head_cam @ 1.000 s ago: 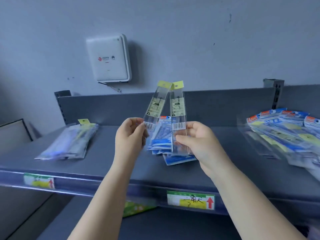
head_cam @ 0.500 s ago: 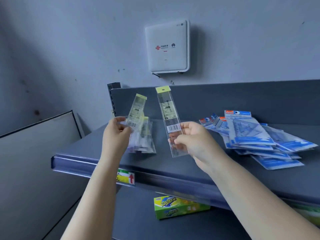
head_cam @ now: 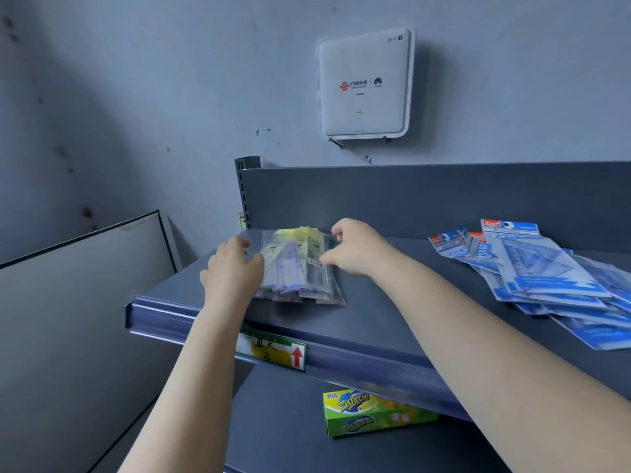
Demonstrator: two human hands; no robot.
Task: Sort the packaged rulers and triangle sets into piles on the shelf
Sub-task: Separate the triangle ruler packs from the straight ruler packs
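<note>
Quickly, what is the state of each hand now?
Left hand: open, resting on the ruler pile.
Right hand: open, fingers touching the pile.

The wall box point(head_cam: 364, 84) reads "WiFi 7" (green carton point(head_cam: 375, 412): "Zecheese").

head cam | faces forward-down | close over shelf point(head_cam: 358, 322)

Two piles point(head_cam: 300, 271) (one box point(head_cam: 372, 413)), two hands point(head_cam: 232, 274)
</note>
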